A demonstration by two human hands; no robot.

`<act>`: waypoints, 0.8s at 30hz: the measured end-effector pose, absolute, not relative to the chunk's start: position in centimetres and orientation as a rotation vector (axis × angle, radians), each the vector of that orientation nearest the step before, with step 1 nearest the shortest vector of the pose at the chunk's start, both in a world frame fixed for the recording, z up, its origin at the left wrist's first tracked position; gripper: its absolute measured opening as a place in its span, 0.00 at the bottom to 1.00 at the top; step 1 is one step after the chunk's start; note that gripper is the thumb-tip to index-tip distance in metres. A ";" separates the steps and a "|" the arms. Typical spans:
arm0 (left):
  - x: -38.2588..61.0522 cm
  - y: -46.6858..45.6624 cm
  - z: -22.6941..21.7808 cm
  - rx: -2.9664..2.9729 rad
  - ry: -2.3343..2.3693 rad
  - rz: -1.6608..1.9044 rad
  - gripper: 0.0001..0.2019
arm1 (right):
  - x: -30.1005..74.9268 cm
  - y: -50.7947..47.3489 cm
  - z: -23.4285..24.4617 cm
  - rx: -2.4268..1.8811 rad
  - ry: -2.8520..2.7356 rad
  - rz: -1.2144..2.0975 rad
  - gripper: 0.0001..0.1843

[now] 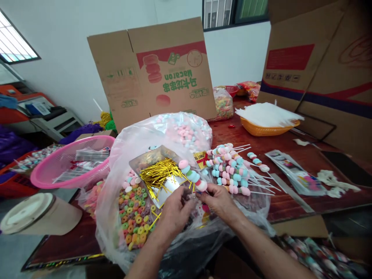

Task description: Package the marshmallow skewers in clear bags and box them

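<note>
A marshmallow skewer (190, 173), with pink, blue, green and red pieces, slants up from between my hands. My right hand (222, 201) pinches at its lower end, thumb and forefinger together. Just left of it, my left hand (176, 209) has its fingers curled in close; what lies in them is hidden. Below the hands shows a clear printed wrapper (205, 212), partly covered. Behind my left hand, a box of gold twist ties (158, 174) rests on the big plastic bag. Several finished marshmallow skewers (232, 170) lie stacked beyond my right hand.
Ring-shaped gummies (135, 217) fill the left of the clear bag (104, 209). A pink basket (43, 176) holds packets, near a lidded tub (27, 213). White sticks lie over an orange basket (261, 130). A Macaron carton (116, 77) stands behind; printed sleeves (296, 174) lie right.
</note>
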State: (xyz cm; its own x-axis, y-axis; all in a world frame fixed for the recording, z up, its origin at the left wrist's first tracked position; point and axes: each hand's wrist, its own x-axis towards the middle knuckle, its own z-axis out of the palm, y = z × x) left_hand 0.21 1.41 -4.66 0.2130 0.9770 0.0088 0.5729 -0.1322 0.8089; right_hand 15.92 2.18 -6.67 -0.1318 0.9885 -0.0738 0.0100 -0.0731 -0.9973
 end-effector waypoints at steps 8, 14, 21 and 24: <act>-0.5 0.5 -5.2 2.046 1.446 0.808 0.11 | 17.1 1.8 -6.4 -1.281 -1.327 1.289 0.18; -2.3 1.8 -5.5 2.183 1.394 0.890 0.15 | 23.4 -0.4 -5.0 -1.266 -1.857 0.576 0.11; -1.9 3.2 -5.5 2.397 1.151 0.936 0.12 | 26.1 -1.0 -5.7 -1.294 -2.082 -0.024 0.14; -2.0 3.3 -4.9 2.454 1.130 0.954 0.11 | 27.1 -1.3 -5.6 -1.267 -2.197 -0.128 0.15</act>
State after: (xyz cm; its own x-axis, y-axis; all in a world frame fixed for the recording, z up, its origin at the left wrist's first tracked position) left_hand -1.99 3.30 -4.93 0.4775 0.7538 0.4515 0.5716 -0.6567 0.4918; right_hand 27.06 -1.30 -5.58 -0.3699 0.7589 0.5359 0.8162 0.5410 -0.2028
